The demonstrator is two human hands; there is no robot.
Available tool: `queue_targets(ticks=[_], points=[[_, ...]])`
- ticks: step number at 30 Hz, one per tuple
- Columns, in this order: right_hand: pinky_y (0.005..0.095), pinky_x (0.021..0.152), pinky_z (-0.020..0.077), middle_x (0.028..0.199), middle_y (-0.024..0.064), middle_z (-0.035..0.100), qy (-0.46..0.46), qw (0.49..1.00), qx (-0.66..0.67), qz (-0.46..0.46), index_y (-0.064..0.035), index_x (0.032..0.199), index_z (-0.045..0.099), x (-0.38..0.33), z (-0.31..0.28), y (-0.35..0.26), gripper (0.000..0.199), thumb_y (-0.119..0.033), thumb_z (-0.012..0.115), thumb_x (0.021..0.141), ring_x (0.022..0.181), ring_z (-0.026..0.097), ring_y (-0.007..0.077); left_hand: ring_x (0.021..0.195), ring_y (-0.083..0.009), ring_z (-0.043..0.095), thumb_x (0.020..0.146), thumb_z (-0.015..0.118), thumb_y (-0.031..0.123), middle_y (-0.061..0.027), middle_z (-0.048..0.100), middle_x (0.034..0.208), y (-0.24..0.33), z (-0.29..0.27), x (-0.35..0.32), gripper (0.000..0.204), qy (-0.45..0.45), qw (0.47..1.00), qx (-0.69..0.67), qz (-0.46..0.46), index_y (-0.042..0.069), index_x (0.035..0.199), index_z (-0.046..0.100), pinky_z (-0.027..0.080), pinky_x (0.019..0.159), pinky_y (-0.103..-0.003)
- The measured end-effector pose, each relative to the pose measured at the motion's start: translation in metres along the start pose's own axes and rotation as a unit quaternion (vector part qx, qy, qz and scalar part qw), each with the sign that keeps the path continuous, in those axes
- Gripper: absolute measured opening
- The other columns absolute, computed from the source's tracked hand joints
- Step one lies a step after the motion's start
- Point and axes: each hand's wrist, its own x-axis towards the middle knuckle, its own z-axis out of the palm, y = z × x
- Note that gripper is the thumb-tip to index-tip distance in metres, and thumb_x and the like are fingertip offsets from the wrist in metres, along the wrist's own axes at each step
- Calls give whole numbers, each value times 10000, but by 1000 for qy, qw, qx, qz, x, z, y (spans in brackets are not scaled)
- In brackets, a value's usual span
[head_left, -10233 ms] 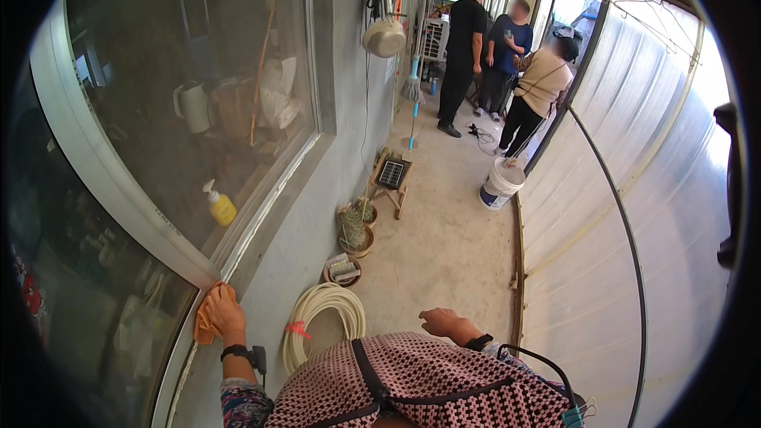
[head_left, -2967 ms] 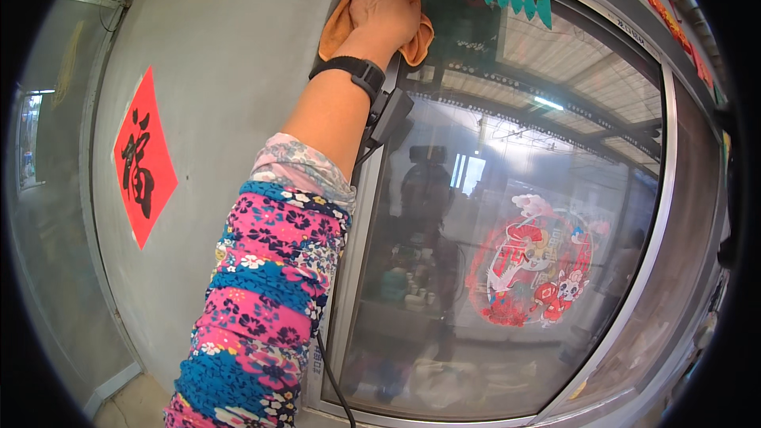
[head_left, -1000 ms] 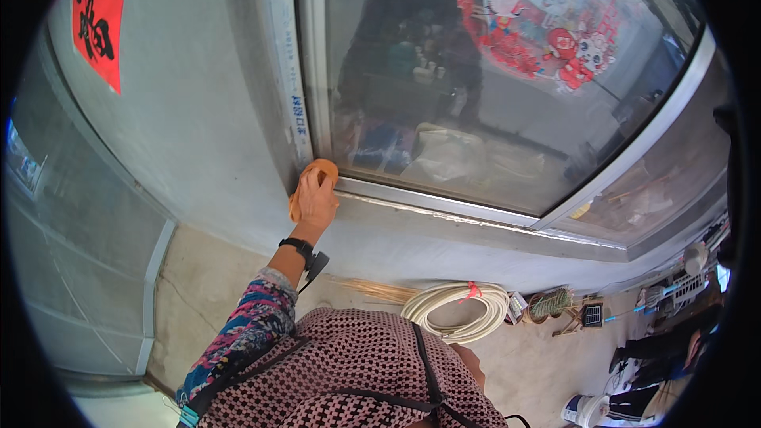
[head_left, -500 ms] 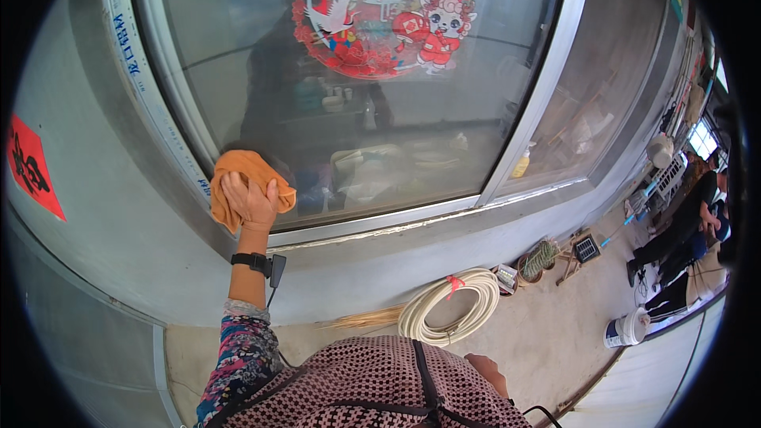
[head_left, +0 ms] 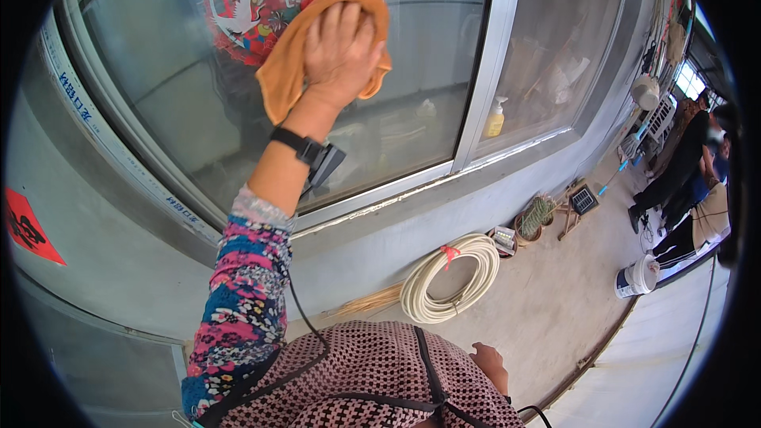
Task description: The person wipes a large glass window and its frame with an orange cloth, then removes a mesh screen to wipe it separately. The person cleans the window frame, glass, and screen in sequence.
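A person's left hand (head_left: 341,51), fingers slightly parted, holds an orange cloth (head_left: 284,67) against the window (head_left: 428,55). The cloth lies beneath the fingers, its long axis slanting from near left to far right; the right hand (head_left: 491,361) hangs farther off, its grip unclear.

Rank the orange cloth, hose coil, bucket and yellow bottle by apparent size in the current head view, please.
From largest to smallest:
orange cloth
hose coil
bucket
yellow bottle
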Motion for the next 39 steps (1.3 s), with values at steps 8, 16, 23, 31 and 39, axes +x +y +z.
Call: queue_targets(ticks=[8, 16, 23, 31, 39], points=[[483, 970, 520, 1183, 206, 709, -15, 997, 22, 68, -136, 1308, 652, -41, 20, 4, 475, -305, 634, 864, 1148, 656, 379, 1178, -227, 514, 745, 679, 269, -17, 573, 1148, 132, 92, 5, 368, -69, 983, -90, 147, 103, 1073, 678, 443, 969, -357], [489, 975, 516, 1180, 215, 707, -43, 994, 22, 98, -121, 1305, 650, -64, 15, 1, 481, -308, 625, 863, 1152, 652, 382, 1394, -236, 420, 826, 688, 411, -33, 557, 1408, 135, 68, -96, 543, -185, 933, -35, 306, 97, 1266, 642, 259, 1225, -385], [497, 977, 517, 1160, 216, 709, -24, 999, -42, -1, -126, 1294, 652, -8, -2, -8, 450, -282, 633, 873, 1137, 654, 386, 1205, -265, 533, 784, 736, 349, -64, 575, 1205, 1, -24, -138, 361, -139, 987, -58, 58, 103, 1041, 677, 451, 927, -430], [500, 940, 529, 1141, 202, 714, -28, 991, -102, -80, -118, 1265, 646, 30, -14, -14, 403, -281, 631, 897, 1106, 665, 383, 1215, -503, 466, 905, 665, 446, -295, 498, 1283, -139, -143, -265, 542, -91, 956, 193, -202, -52, 1116, 631, 383, 1004, -613], [498, 961, 521, 1174, 205, 705, -34, 997, -61, -31, -120, 1270, 647, 1, -10, 0, 404, -277, 625, 898, 1132, 658, 378, 1190, -488, 446, 995, 483, 526, -279, 487, 1238, -82, -113, -287, 617, -64, 944, 153, -285, -24, 1269, 539, 351, 1007, -587]])
